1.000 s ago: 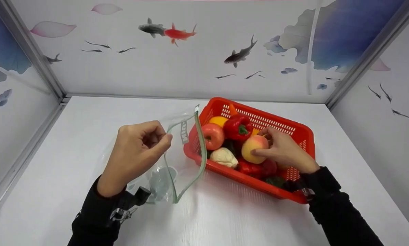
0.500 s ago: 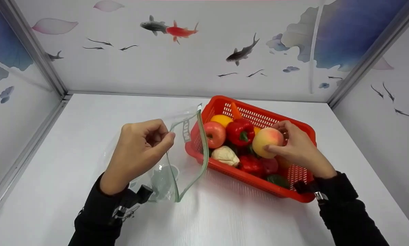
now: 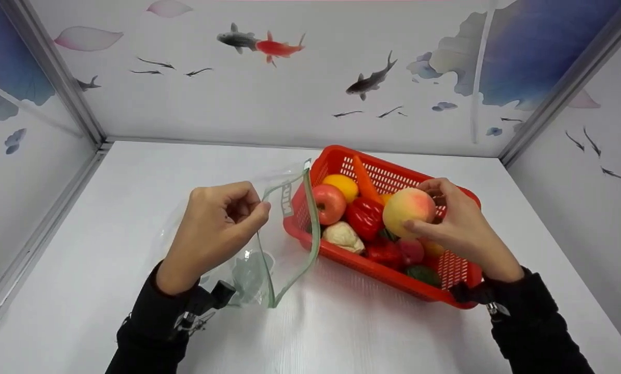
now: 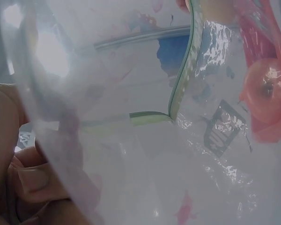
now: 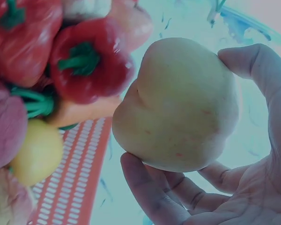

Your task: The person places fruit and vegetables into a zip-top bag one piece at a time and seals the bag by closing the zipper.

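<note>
My right hand [image 3: 461, 226] holds a yellow peach [image 3: 409, 212] with a red blush, up over the basket. In the right wrist view, the thumb and fingers lie around the peach [image 5: 182, 108] from opposite sides. On the left, my left hand [image 3: 217, 228] pinches the edge of a clear zip bag [image 3: 314, 223] with green seal strips, its mouth spread toward the basket. The bag [image 4: 225, 126] fills most of the left wrist view, printed letters showing. Below the peach, a red bell pepper [image 3: 366, 217] lies on its side in the basket.
The red perforated basket [image 3: 458, 301] also holds an apple [image 3: 328, 204], a carrot [image 3: 363, 179], a yellow fruit [image 3: 343, 186], a cream-coloured wrinkled piece [image 3: 343, 237] and several others. White panels with painted fish surround the table [image 3: 341, 337] at the back and sides.
My right hand has lifted the peach up and to the right, off the other produce. The red bell pepper has tipped over, uncovering more of the carrot. My left hand keeps its pinch on the bag.
</note>
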